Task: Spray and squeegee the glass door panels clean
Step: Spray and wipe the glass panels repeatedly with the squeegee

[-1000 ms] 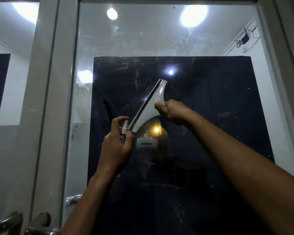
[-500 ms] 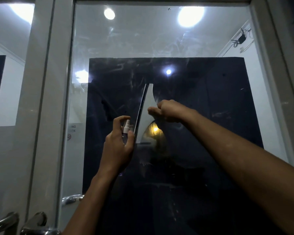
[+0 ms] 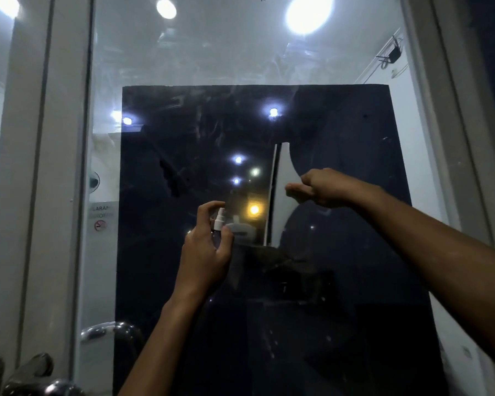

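White squeegee (image 3: 282, 195) has swung round in the last second: it was tilted, top leaning right, and now its blade edge stands straight up against the glass panel (image 3: 240, 67), a bit further right too. Looks like it's lined up for a sideways pull, streaks above it not yet cleared. Right hand (image 3: 322, 188) grips the handle, so the blade sits just left of that grip. Left hand (image 3: 207, 250) is curled round the little spray bottle (image 3: 219, 221), lower left of the squeegee, finger on the nozzle.
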{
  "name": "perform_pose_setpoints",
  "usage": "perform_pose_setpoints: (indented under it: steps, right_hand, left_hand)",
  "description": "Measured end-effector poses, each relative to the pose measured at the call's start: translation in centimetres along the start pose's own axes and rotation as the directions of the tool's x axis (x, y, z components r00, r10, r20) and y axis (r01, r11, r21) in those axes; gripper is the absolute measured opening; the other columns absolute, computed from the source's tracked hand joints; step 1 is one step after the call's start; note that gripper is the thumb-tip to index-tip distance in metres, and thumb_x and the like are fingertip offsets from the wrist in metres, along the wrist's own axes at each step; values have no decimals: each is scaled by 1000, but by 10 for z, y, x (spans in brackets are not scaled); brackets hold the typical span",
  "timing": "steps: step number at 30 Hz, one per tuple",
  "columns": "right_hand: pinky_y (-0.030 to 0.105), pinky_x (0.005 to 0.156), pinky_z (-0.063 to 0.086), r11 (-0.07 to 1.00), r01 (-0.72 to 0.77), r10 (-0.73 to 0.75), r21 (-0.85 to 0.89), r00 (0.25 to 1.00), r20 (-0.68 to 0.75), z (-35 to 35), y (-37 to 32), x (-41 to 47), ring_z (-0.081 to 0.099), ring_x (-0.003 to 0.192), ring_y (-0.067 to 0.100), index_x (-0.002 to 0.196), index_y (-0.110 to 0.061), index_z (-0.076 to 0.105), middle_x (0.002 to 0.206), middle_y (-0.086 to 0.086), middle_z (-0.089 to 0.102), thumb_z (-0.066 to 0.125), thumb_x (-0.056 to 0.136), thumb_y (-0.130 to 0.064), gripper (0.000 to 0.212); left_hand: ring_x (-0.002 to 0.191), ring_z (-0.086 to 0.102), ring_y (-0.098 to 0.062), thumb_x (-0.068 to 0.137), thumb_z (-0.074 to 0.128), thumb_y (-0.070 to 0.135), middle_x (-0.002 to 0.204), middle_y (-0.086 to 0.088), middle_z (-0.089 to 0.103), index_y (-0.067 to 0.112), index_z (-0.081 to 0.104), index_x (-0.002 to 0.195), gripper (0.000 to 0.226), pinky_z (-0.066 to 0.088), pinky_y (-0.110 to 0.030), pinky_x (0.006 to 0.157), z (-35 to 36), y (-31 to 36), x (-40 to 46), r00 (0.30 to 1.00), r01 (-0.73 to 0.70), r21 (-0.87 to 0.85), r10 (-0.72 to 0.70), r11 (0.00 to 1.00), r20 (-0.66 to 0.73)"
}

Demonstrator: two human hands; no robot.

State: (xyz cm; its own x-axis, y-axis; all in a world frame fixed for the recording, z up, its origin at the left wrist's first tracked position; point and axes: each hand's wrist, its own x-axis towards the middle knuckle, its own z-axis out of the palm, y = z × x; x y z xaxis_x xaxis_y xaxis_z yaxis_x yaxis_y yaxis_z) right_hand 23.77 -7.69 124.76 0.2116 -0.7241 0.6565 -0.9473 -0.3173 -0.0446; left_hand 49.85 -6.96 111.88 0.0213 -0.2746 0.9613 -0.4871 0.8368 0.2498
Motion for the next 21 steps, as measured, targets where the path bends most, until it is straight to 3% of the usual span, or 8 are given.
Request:
perform_pose_setpoints:
  steps: [4,8,12,17,21]
  right_hand:
    - [44,91,52,1000,-10,10,-22,1000,-1,8,12,2,65,90,23,92,-20,70,97,4,71,37,91,-74,63]
    - [31,76,45,997,-55,53,45,998,46,1,49,-22,61,75,14,79,-23,66,80,-5,65,40,94,-65,52]
    - [30,69,38,980,-122,122,157,993,12,14,70,-46,55,68,10,89,-16,66,78,-5,61,36,97,-63,57]
    - [30,60,40,898,-208,261,388,961,-90,55,51,-66,55,63,23,67,-14,51,66,4,58,35,99,-63,60]
    - [31,70,38,820,-291,371,493,926,-69,106,53,-107,55,77,23,73,-17,56,76,2,60,33,101,-58,55]
  left_hand:
    - [61,59,-14,99,53,21,77,-1,61,35,44,127,32,50,-30,53,22,7,-1,1000,3,-21,-3,1000,18]
    - [60,57,-11,99,53,16,77,1,61,31,46,127,33,44,-22,50,36,11,-6,1000,4,-28,-3,1000,23]
    - [58,55,-16,99,54,16,77,-5,61,32,45,128,33,45,-26,51,48,15,-13,999,16,-45,-15,999,36]
    - [56,55,-10,99,54,17,78,3,61,32,46,128,34,45,-25,49,56,18,-16,1000,17,-47,-16,999,25]
    - [60,59,-12,99,55,15,77,6,63,31,47,126,33,47,-25,51,59,19,-27,999,37,-53,-35,998,29]
